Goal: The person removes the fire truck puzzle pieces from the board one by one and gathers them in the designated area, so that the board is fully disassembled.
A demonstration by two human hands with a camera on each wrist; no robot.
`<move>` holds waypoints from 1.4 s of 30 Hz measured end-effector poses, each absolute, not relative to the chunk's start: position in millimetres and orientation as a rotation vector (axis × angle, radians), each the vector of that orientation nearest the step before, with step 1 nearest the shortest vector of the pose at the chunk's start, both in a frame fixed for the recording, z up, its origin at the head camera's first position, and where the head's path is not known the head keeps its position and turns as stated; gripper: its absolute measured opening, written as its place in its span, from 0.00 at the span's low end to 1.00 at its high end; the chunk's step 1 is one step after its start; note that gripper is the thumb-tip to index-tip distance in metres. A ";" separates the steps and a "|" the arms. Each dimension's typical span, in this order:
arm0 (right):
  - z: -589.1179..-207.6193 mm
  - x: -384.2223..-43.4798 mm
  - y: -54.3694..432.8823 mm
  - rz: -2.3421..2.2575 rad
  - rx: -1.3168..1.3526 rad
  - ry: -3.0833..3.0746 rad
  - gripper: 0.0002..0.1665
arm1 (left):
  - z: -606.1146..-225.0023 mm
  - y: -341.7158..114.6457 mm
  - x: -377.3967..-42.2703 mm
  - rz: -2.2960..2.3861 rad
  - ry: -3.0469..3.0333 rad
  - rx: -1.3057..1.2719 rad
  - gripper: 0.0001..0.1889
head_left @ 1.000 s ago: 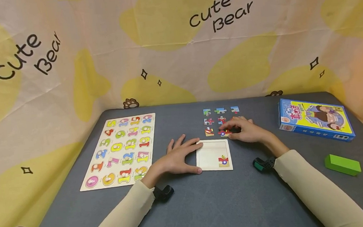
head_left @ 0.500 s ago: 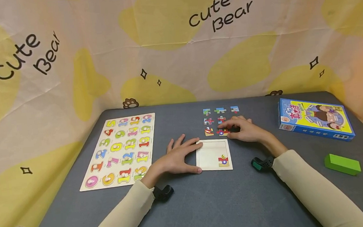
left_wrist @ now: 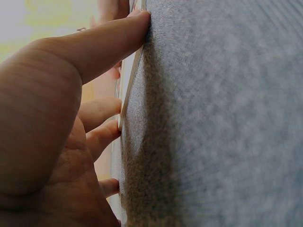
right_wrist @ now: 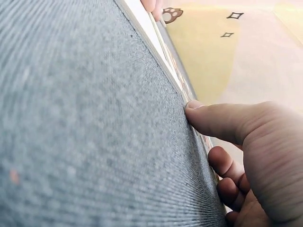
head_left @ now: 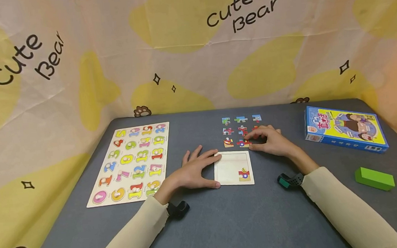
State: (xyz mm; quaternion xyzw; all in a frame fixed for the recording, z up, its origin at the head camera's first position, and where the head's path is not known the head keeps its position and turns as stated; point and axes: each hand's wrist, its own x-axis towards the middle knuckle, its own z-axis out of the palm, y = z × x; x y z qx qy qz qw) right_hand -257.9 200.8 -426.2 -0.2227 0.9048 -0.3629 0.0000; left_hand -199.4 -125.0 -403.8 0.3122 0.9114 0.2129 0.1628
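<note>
My left hand (head_left: 195, 173) lies spread at the left side of a square white puzzle tray (head_left: 228, 168). Its index fingertip rests on the far left corner and its thumb (left_wrist: 113, 45) touches the near left edge. One red and yellow puzzle piece (head_left: 244, 175) sits in the tray's lower right corner. Just beyond the tray, my right hand (head_left: 272, 141) reaches over loose pieces laid in rows. Its index finger and thumb (right_wrist: 208, 118) stand apart, with the tips at the right part of a red car piece (head_left: 243, 143). The right hand covers part of the right column.
A number board (head_left: 127, 165) with colourful knobbed digits lies on the left, partly beneath the left wrist. On the right are a blue and yellow box (head_left: 346, 129) and a green block (head_left: 374, 178). A printed cloth (head_left: 193, 61) hangs behind the dark table (head_left: 229, 227).
The car piece first shifted slightly left under my right fingers. Since then the right hand has slid a little to the right while the piece stays put. My left hand keeps its place.
</note>
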 end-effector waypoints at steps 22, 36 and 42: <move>-430.5 -259.6 196.6 -1.146 -0.648 2.862 0.16 | -406.3 -125.0 -199.0 0.615 2.604 0.890 0.47; -428.5 -257.7 200.9 -1.280 -0.686 2.806 0.15 | -403.7 -125.1 -200.2 0.617 2.601 0.901 0.47; -426.9 -253.7 206.2 -1.348 -0.705 2.750 0.14 | -402.6 -125.2 -200.3 0.616 2.596 0.907 0.47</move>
